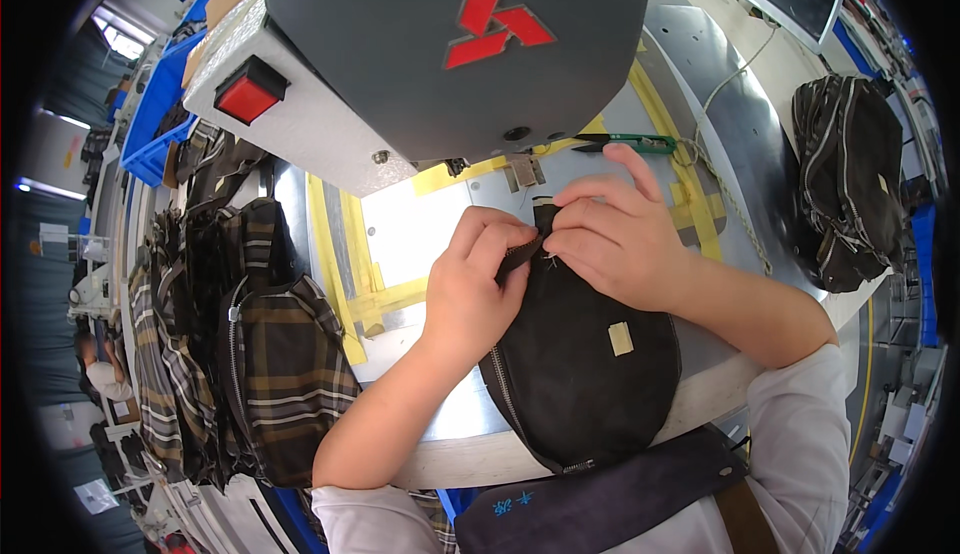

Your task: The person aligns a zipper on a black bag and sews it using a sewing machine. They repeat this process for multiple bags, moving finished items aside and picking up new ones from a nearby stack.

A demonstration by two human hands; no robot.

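Observation:
A black teardrop-shaped bag (585, 374) lies on the machine's work plate, its narrow top pointing away from me. A metal zipper (503, 384) curves down its left edge, and a small cream tag (621, 338) is on its right half. My left hand (475, 279) is closed, pinching a dark strip of webbing (517, 256) at the bag's top. Beside it my right hand (620, 239) pinches the bag's narrow tip between thumb and fingers, its little finger raised. Just beyond the fingertips is the sewing machine's small metal clamp (523, 172).
The dark grey machine head (420, 54) hangs over the far side, with a red switch (250, 92) at its left. A green-handled cutter (640, 143) lies behind my right hand. Plaid bags (285, 364) are piled at left; a black bag (850, 179) lies at right.

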